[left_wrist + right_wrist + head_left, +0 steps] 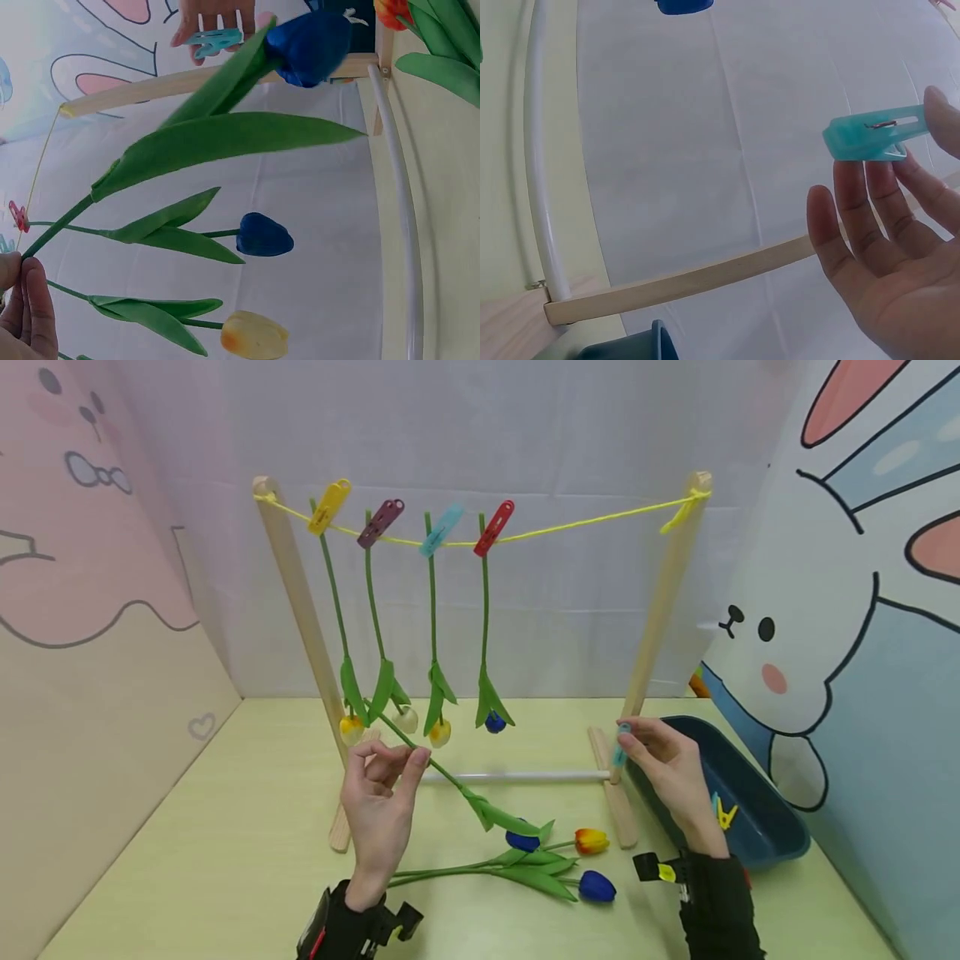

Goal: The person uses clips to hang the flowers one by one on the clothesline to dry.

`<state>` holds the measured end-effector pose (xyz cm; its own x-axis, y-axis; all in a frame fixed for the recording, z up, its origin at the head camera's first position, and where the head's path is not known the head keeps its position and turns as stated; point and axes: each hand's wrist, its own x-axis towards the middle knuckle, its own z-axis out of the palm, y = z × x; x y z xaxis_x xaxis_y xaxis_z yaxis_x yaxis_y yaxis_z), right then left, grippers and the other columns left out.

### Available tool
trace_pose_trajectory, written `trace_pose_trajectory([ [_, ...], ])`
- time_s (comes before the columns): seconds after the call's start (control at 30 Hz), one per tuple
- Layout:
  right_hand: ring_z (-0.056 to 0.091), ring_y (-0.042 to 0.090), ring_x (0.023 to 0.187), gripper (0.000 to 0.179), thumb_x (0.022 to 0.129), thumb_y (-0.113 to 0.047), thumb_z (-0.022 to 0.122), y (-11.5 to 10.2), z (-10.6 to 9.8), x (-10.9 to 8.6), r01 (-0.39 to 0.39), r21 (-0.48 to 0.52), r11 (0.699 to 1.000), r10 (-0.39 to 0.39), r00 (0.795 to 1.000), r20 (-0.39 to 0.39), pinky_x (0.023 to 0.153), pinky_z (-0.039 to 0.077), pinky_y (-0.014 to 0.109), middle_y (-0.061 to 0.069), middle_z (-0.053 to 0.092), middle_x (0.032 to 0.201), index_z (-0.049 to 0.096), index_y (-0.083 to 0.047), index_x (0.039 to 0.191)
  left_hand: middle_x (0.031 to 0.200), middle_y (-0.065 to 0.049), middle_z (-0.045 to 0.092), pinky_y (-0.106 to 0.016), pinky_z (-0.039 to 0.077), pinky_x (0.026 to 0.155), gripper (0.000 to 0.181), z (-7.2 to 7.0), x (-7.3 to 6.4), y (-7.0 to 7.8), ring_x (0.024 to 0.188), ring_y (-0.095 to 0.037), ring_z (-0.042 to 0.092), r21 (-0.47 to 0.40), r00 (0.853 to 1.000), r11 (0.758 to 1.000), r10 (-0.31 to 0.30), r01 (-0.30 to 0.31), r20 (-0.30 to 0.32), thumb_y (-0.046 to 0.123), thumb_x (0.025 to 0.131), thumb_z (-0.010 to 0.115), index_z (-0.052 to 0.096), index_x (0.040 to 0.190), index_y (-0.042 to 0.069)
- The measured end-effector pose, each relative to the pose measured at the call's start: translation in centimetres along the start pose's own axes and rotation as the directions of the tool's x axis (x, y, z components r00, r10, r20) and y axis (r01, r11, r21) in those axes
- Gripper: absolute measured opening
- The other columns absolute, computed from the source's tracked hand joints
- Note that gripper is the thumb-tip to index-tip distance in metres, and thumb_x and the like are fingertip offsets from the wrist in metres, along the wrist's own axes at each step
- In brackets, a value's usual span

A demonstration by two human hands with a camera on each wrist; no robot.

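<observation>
My left hand (382,797) pinches the stem of a blue tulip (522,837) between thumb and fingers, its flower slanting down to the right. In my right hand (671,772) is a light blue clothespin (877,133), held by thumb and fingers near the right post. On the yellow string (592,520) hang several tulips upside down, each clipped by its stem: a yellow clothespin (329,507), a purple clothespin (380,523), a light blue one and a red clothespin (494,528). The blue flower (264,235) under the red clip hangs behind the held tulip in the left wrist view.
Wooden posts (296,585) carry the string, joined low down by a white bar (525,776). On the table lie a red-yellow tulip (592,841) and another blue tulip (597,887). A dark blue basin (780,852) at right contains a yellow clothespin (726,813).
</observation>
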<state>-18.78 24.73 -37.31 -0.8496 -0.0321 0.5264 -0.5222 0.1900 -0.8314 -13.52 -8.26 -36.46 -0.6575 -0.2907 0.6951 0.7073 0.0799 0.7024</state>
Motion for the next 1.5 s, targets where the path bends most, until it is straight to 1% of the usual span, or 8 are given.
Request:
trace_pose_trajectory([
  [0.23, 0.063, -0.004, 0.087, 0.024, 0.099, -0.001, 0.06, -0.4, -0.7, 0.7, -0.001, -0.085, 0.996, 0.002, 1.0, 0.005, 0.081, 0.052, 0.009, -0.021, 0.068, 0.1, 0.063, 0.011, 0.12, 0.093, 0.002, 0.078, -0.02, 0.057, 0.087, 0.026, 0.4, 0.9, 0.1, 0.086, -0.008, 0.074, -0.097, 0.999, 0.994, 0.052, -0.053, -0.012, -0.011, 0.088, 0.069, 0.057, 0.11, -0.011],
  [0.33, 0.064, -0.003, 0.087, 0.022, 0.099, -0.002, 0.061, -1.2, -0.8, 1.3, 0.003, -0.087, 0.996, -0.002, 1.0, 0.008, 0.081, 0.052, 0.009, -0.019, 0.067, 0.098, 0.066, 0.004, 0.119, 0.101, -0.008, 0.078, -0.023, 0.057, 0.087, 0.028, 0.1, 1.4, -3.5, 0.09, -0.014, 0.074, -0.099, 0.992, 0.987, 0.128, -0.126, 0.018, -0.008, 0.089, 0.069, 0.064, 0.116, -0.01],
  [0.47, 0.064, -0.001, 0.089, 0.022, 0.1, -0.003, 0.06, -2.1, -0.9, 2.2, 0.033, -0.097, 0.995, -0.03, 0.999, 0.027, 0.082, 0.052, 0.009, -0.021, 0.066, 0.102, 0.068, -0.005, 0.12, 0.105, -0.013, 0.077, -0.02, 0.056, 0.079, 0.028, 0.8, 2.5, -5.1, 0.089, -0.014, 0.073, -0.116, 0.98, 0.976, 0.193, -0.186, 0.045, -0.01, 0.088, 0.069, 0.069, 0.116, -0.008],
  [0.73, 0.064, -0.002, 0.089, 0.024, 0.097, 0.004, 0.061, -3.4, -0.6, 3.9, 0.114, -0.092, 0.989, -0.116, 0.993, -0.019, 0.082, 0.051, 0.01, -0.021, 0.065, 0.103, 0.069, -0.006, 0.117, 0.103, 0.016, 0.073, -0.021, 0.058, 0.084, 0.022, 4.3, 4.6, 1.3, 0.089, -0.005, 0.072, -0.088, 0.985, 0.99, 0.122, -0.112, 0.123, 0.004, 0.092, 0.071, 0.068, 0.107, -0.012],
  [0.8, 0.064, -0.003, 0.089, 0.024, 0.095, 0.007, 0.062, -3.6, -0.4, 4.4, 0.15, -0.08, 0.985, -0.154, 0.986, -0.056, 0.083, 0.051, 0.01, -0.02, 0.066, 0.101, 0.069, -0.003, 0.116, 0.102, 0.011, 0.074, -0.022, 0.058, 0.085, 0.021, 4.9, 5.0, 1.9, 0.091, -0.003, 0.071, -0.075, 0.984, 0.994, 0.096, -0.085, 0.147, 0.002, 0.092, 0.07, 0.067, 0.107, -0.013],
  [1.0, 0.064, -0.005, 0.089, 0.023, 0.093, 0.005, 0.066, -4.6, 0.7, 6.2, 0.363, -0.075, 0.929, -0.371, 0.913, -0.173, 0.087, 0.05, 0.012, -0.02, 0.064, 0.097, 0.064, 0.016, 0.112, 0.101, -0.029, 0.071, -0.02, 0.057, 0.086, 0.021, 6.8, 6.3, 2.4, 0.092, 0.0, 0.069, -0.046, 0.98, 0.997, 0.07, -0.062, 0.189, 0.001, 0.093, 0.068, 0.068, 0.11, -0.012],
  [1.13, 0.063, -0.005, 0.086, 0.032, 0.092, -0.006, 0.07, -5.4, 1.5, 7.7, 0.447, -0.057, 0.893, -0.448, 0.865, -0.226, 0.084, 0.05, 0.013, -0.019, 0.062, 0.095, 0.061, 0.019, 0.109, 0.101, -0.03, 0.071, -0.021, 0.056, 0.083, 0.022, 8.2, 7.4, 2.3, 0.089, -0.004, 0.069, -0.044, 0.977, 0.998, 0.059, -0.051, 0.203, 0.003, 0.094, 0.068, 0.069, 0.111, -0.011],
  [1.5, 0.066, 0.0, 0.076, 0.04, 0.091, -0.016, 0.071, -9.6, 3.0, 11.6, 0.524, -0.01, 0.851, -0.504, 0.813, -0.292, 0.072, 0.052, 0.014, -0.018, 0.065, 0.09, 0.059, 0.018, 0.108, 0.093, -0.025, 0.071, -0.028, 0.057, 0.079, 0.023, 11.1, 9.3, 1.7, 0.079, -0.019, 0.066, -0.015, 0.968, 0.995, 0.102, -0.101, 0.23, 0.006, 0.094, 0.069, 0.071, 0.113, -0.007],
])
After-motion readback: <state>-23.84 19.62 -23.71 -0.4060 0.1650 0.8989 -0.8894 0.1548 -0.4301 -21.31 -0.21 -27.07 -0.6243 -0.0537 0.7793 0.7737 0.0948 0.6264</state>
